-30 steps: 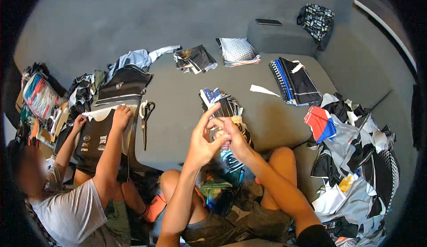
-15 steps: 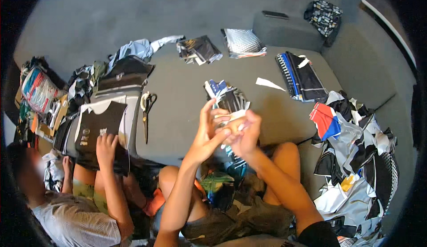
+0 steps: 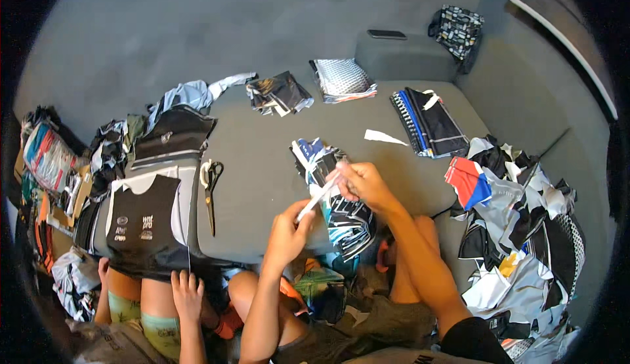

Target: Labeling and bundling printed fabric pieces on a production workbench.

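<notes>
Between my hands a narrow white strip (image 3: 317,200) is stretched at a slant. My left hand (image 3: 287,234) pinches its lower end, and my right hand (image 3: 362,184) grips the upper end. Just beneath them lies a long bundle of folded fabric pieces (image 3: 352,227) in black, white, blue and teal, reaching toward the front edge of the grey sofa seat (image 3: 249,187). My hands and the strip hide part of this bundle. A pair of black-handled scissors (image 3: 210,197) rests to the left of my left hand.
A co-worker's hand (image 3: 188,292) is at a dark printed shirt panel (image 3: 147,216) on the left. Folded fabric stacks (image 3: 436,122) and a silvery patterned stack (image 3: 342,79) lie farther back. Loose scraps (image 3: 512,233) heap up on the right, and a white scrap (image 3: 385,137) lies nearer.
My hands, close together before, are now farther apart with the white strip drawn out between them. The bundle below shows more fully. The co-worker's hand has slid down off the dark panel's middle.
</notes>
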The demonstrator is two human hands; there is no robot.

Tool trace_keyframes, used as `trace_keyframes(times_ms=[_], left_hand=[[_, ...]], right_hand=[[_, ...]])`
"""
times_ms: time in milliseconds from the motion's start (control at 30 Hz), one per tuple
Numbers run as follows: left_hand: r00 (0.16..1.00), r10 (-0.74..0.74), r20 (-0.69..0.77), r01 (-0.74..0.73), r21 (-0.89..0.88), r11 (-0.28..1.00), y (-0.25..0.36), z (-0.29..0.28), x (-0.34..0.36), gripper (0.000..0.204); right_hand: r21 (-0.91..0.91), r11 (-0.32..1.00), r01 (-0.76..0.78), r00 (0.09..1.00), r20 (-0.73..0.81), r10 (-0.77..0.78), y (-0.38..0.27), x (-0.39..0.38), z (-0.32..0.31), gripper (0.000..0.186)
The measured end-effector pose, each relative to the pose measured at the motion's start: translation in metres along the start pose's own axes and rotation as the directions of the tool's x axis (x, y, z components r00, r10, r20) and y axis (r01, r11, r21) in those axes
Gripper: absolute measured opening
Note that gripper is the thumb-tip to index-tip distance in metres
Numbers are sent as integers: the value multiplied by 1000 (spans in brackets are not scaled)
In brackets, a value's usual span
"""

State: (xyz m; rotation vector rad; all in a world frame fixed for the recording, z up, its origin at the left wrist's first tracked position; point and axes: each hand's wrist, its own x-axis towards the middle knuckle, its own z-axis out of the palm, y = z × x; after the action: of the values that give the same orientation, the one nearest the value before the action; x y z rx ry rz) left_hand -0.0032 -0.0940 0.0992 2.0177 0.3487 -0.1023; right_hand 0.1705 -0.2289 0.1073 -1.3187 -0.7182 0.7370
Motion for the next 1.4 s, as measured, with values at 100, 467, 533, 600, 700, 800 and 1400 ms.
trace_keyframes(times_ms=[100, 467, 533, 600, 700, 800, 1400], left_hand=[[903, 185, -387, -194, 16, 981, -2, 4, -4, 49], [893, 157, -422, -226, -118, 967, 3, -28, -2, 43], [893, 109, -436, -198, -165, 966, 4, -29, -3, 40], [884, 148, -443, -231, -138, 963, 0, -34, -4, 40], [848, 218, -484, -252, -6, 968, -14, -47, 5, 38], [823, 404, -400, -267, 356, 896, -24, -53, 2, 36], [918, -247, -309, 124, -370, 921, -45, 42, 74, 69]], right_hand=[[129, 992, 4, 995, -100, 9, 5, 25, -44, 29], [267, 713, 648, 531, -830, -172, -2, 215, -228, 41], [237, 681, 693, 422, -899, -116, -24, 252, -245, 49], [204, 653, 730, 470, -843, -262, -61, 299, -259, 51], [81, 868, 490, 483, -854, -192, -87, 344, -269, 54], [80, 956, 281, 637, -761, -124, -50, 344, -256, 53], [-581, 640, -503, 833, -130, 537, 60, 79, -58, 60]])
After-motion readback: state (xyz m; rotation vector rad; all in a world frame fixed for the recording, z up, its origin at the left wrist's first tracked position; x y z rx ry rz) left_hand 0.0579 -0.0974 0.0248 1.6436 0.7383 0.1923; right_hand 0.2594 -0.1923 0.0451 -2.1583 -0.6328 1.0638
